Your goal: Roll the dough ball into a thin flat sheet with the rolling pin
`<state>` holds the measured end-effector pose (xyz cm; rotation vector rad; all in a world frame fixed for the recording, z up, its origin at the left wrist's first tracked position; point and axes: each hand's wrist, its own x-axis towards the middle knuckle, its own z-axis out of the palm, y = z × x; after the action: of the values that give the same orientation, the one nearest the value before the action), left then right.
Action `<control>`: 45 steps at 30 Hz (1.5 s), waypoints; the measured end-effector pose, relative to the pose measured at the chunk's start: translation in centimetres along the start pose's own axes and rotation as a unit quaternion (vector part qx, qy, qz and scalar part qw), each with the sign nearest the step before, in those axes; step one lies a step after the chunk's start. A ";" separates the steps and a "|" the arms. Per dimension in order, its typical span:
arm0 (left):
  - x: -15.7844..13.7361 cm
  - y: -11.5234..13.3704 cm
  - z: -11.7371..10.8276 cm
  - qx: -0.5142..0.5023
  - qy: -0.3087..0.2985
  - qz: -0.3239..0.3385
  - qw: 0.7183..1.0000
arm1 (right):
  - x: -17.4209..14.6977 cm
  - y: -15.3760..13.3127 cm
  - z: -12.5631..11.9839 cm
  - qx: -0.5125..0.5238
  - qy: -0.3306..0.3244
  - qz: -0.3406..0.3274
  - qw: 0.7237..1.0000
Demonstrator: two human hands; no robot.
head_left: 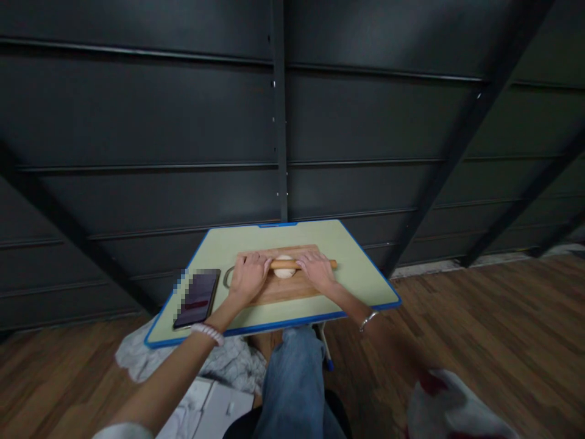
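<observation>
A wooden rolling pin (278,264) lies across a round piece of pale dough (285,273) on a wooden cutting board (274,294). My left hand (249,274) is closed over the pin's left end, and my right hand (317,272) grips it right of the dough, with the pin's right tip sticking out past the fingers. Between my hands the dough shows above and below the pin. The board has a metal ring handle (227,277) at its left, partly behind my left hand.
The board rests on a small pale-yellow table (361,277) with a blue rim. A tablet or phone (201,299) lies at its left. Below are crumpled cloth (237,363), a white box (226,405) and my jeans-covered leg (292,384). A dark panelled wall (183,116) stands behind.
</observation>
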<state>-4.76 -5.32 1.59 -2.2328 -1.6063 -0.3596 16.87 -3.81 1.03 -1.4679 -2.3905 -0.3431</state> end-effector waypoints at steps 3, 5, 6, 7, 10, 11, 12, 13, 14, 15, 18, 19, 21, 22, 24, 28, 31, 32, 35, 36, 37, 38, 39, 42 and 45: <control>-0.6 -0.2 0.1 -0.020 -0.007 0.002 1.000 | -0.5 0.0 -0.3 0.027 -0.005 -0.005 1.000; -1.0 -0.3 0.3 -0.030 -0.019 0.000 0.999 | -0.8 0.2 -0.5 0.046 -0.018 -0.009 0.999; -1.2 -0.3 0.4 -0.036 -0.023 -0.003 0.999 | -0.9 0.3 -0.5 0.054 -0.022 -0.011 0.998; -1.4 -0.3 0.5 -0.041 -0.025 -0.007 0.999 | -1.0 0.3 -0.6 0.061 -0.021 -0.015 0.998; -2.1 -0.1 0.5 -0.050 -0.020 -0.023 0.998 | -1.4 0.6 -0.6 0.080 0.007 -0.027 0.996; -2.3 0.0 0.4 -0.053 -0.017 -0.026 0.998 | -1.6 0.6 -0.5 0.087 0.019 -0.031 0.996; -2.5 0.1 0.4 -0.056 -0.014 -0.027 0.998 | -1.8 0.7 -0.4 0.092 0.029 -0.033 0.995; -2.7 0.1 0.3 -0.059 -0.012 -0.026 0.998 | -1.9 0.7 -0.3 0.096 0.036 -0.035 0.994; -2.8 0.2 0.3 -0.061 -0.010 -0.025 0.998 | -2.0 0.7 -0.3 0.098 0.040 -0.034 0.994; -2.9 0.2 0.3 -0.062 -0.009 -0.024 0.998 | -2.1 0.6 -0.2 0.096 0.039 -0.032 0.994; -2.7 0.2 0.4 -0.052 -0.011 -0.020 0.998 | -1.8 0.3 -0.4 0.075 0.012 -0.019 0.997; -2.5 0.2 0.3 -0.044 -0.014 -0.019 0.999 | -1.6 0.2 -0.5 0.066 -0.001 -0.015 0.998; -1.8 0.2 0.1 -0.025 -0.020 -0.017 0.999 | -1.1 0.1 -0.8 0.058 -0.027 -0.002 0.998; -1.3 0.2 -0.1 -0.016 -0.025 -0.016 0.999 | -0.8 0.1 -1.0 0.060 -0.040 0.010 0.997; -0.2 0.1 -0.5 -0.007 -0.050 -0.017 0.999 | -0.3 0.3 -1.4 0.074 -0.071 0.034 0.994; 2.0 -0.4 -1.2 -0.014 -0.162 -0.040 0.986 | 1.0 1.3 -1.9 0.110 -0.154 0.037 0.981; 3.3 -0.8 -1.0 -0.008 -0.198 -0.064 0.978 | 2.0 2.1 -1.7 0.126 -0.176 -0.019 0.976; 3.7 -0.9 -0.8 -0.008 -0.202 -0.070 0.977 | 2.3 2.4 -1.5 0.133 -0.176 -0.044 0.974; 4.6 -1.3 -0.3 -0.020 -0.215 -0.063 0.974 | 3.1 2.9 -0.8 0.162 -0.165 -0.082 0.969; 4.8 -1.4 -0.1 -0.027 -0.223 -0.061 0.973 | 3.3 3.1 -0.5 0.173 -0.162 -0.081 0.968; 5.1 -1.6 0.0 -0.035 -0.230 -0.060 0.971 | 3.5 3.2 -0.4 0.183 -0.161 -0.079 0.967; 5.4 -1.8 0.1 -0.045 -0.236 -0.061 0.969 | 3.7 3.4 -0.2 0.191 -0.161 -0.079 0.965; 5.7 -2.0 0.3 -0.056 -0.240 -0.062 0.967 | 3.9 3.5 -0.1 0.197 -0.165 -0.080 0.963; 6.4 -2.6 0.9 -0.081 -0.244 -0.068 0.964 | 4.8 3.9 0.2 0.204 -0.179 -0.075 0.960; 7.0 -3.1 1.6 -0.088 -0.260 -0.076 0.959 | 6.0 4.3 0.6 0.182 -0.193 -0.066 0.962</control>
<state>-5.46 2.27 3.46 -2.4860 -2.0869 0.0634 18.07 3.24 2.93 -1.2970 -2.6677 0.3763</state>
